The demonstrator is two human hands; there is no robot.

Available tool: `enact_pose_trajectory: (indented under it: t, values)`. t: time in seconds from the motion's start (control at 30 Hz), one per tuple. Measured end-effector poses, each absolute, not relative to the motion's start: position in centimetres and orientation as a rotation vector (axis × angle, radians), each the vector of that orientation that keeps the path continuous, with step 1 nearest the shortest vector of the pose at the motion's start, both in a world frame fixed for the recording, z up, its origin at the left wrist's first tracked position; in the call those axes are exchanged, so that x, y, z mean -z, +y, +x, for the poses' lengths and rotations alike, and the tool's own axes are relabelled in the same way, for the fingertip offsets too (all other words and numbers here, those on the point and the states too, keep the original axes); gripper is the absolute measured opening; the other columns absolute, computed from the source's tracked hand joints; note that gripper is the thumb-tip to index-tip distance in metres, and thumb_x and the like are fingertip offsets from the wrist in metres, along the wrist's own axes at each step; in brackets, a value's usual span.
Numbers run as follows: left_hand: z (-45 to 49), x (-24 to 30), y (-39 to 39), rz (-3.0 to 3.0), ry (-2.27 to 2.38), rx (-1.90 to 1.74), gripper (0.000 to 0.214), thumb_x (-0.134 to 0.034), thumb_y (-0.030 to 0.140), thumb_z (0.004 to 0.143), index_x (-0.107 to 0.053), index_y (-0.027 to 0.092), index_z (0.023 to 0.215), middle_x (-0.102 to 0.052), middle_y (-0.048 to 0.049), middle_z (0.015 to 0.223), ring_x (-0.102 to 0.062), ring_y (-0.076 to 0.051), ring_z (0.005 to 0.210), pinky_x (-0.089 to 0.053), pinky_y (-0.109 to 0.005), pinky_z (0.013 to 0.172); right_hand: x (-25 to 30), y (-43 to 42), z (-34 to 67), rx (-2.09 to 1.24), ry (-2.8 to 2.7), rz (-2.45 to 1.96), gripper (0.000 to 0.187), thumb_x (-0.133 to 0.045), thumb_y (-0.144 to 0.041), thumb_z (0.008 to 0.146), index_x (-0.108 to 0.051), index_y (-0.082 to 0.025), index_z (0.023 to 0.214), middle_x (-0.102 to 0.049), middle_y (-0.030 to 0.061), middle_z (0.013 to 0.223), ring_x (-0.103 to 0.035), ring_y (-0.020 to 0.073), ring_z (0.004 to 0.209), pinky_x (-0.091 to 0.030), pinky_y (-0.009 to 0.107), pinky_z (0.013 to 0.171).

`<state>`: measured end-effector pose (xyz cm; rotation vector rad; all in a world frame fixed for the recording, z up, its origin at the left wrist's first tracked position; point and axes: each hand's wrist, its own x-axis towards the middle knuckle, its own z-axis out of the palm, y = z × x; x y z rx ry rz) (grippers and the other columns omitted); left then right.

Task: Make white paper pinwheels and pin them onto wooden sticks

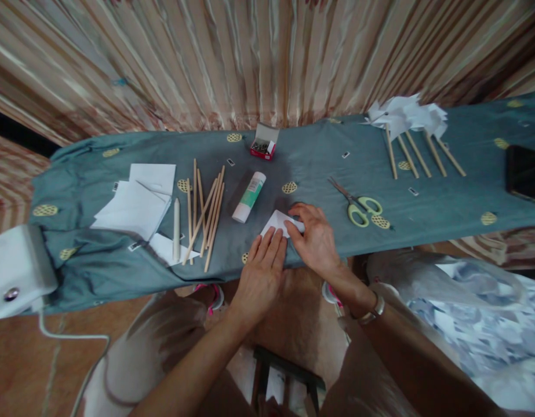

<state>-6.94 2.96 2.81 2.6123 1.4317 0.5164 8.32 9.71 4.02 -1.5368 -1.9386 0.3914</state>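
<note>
Paper (276, 220), white and pointed, lies near the front edge of the cloth-covered worktop (310, 156). Left hand (261, 267) rests flat on it, fingers extended and gripping nothing. Right hand (316, 238) has fingers curled around a white piece (298, 225); whether this belongs to the paper cannot be told. Scissors (353, 202) lie to the right, wooden sticks (215, 227) to the left

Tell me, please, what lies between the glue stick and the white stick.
In the head view, the loose bunch of wooden sticks lies between the glue stick and the white stick.
</note>
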Motion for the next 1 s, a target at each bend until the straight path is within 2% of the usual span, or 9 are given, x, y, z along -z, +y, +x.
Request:
enact_pose_trajectory:
  t: [0.13,0.23,0.53,0.77,1.0]
  values:
    - [-6.9,-3.0,3.1,2.633,1.433,-0.476,0.055,-0.048,0.015,0.088,-0.038,0.003,0.141,-0.042,-0.0214,0.149,-0.031,-0.033,0.143,-0.033,-0.053,0.115,-3.7,9.0,8.5,-0.354,-1.995,-1.524,0.035,-0.045,-0.035,0.095,-0.057,-0.016,0.121,-0.061,0.0156,0.127,-0.053,0.0294,0.117,-0.04,0.047,0.102]
    - [-7.0,-3.2,3.1,2.66,1.434,-0.433,0.056,-0.05,0.018,0.089,-0.038,0.002,0.141,-0.041,-0.022,0.149,-0.032,-0.033,0.143,-0.033,-0.052,0.115,-3.3,8.6,9.0,-0.306,-2.0,-1.549,0.041,-0.042,-0.039,0.096,-0.054,-0.015,0.127,-0.055,0.0167,0.136,-0.049,0.0305,0.124,-0.038,0.049,0.103]
    - [-9.6,-3.4,2.0,2.739,1.452,-0.433,0.054,-0.049,0.027,0.093,-0.04,0.002,0.14,-0.042,-0.0225,0.149,-0.035,-0.032,0.141,-0.035,-0.049,0.113,-2.7,7.9,11.5,-0.219,-1.968,-1.58,0.034,-0.043,-0.033,0.096,-0.056,-0.016,0.123,-0.052,0.0174,0.137,-0.047,0.0301,0.125,-0.039,0.049,0.102]
    - [-11.5,-3.3,0.8,2.786,1.485,-0.415,0.054,-0.049,0.025,0.093,-0.038,0.004,0.142,-0.046,-0.0208,0.146,-0.039,-0.03,0.14,-0.035,-0.049,0.112,-2.5,7.9,11.8,-0.241,-1.94,-1.51,0.029,-0.041,-0.026,0.095,-0.058,-0.015,0.115,-0.055,0.0186,0.132,-0.051,0.0297,0.119,-0.041,0.05,0.101]
    - [-12.2,-3.8,0.4,2.756,1.475,-0.472,0.052,-0.052,0.024,0.092,-0.041,0.007,0.139,-0.051,-0.0214,0.142,-0.045,-0.032,0.135,-0.039,-0.053,0.109,-2.6,8.0,12.3,-0.284,-1.941,-1.455,0.035,-0.031,-0.023,0.097,-0.061,-0.014,0.113,-0.058,0.0193,0.128,-0.052,0.0293,0.117,-0.041,0.051,0.101]
